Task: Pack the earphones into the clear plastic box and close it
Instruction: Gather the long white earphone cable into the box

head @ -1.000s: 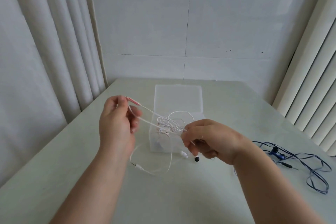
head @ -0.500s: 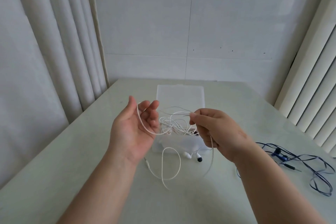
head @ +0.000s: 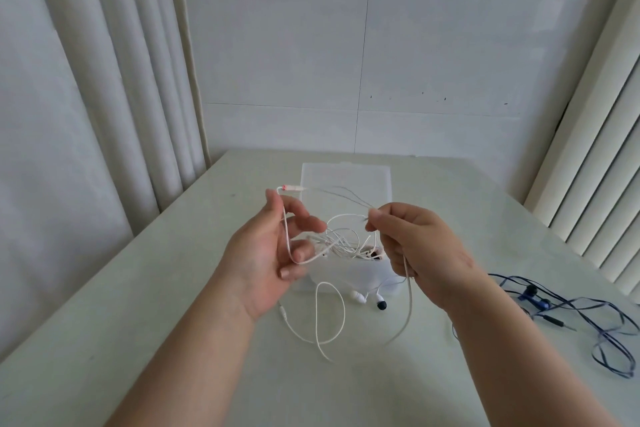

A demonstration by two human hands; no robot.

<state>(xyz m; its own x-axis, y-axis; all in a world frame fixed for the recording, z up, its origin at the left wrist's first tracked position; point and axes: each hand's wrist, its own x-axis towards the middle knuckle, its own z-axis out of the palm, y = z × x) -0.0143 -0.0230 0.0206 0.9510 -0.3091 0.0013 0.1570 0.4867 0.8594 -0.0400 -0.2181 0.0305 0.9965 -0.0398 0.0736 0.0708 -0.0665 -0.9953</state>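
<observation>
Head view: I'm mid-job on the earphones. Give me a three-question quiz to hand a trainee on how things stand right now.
1. Short answer: where do the two buds of the white earphones lie?
2. Pick one: the right hand A) pinches the white cable, B) presses the lid down, C) lies flat on the table.
3. True or false: the blue earphones are already packed in the box.

Key:
1. On the table, just in front of the clear plastic box.
2. A.
3. False: the blue earphones lie loose on the table, off to the right.
</observation>
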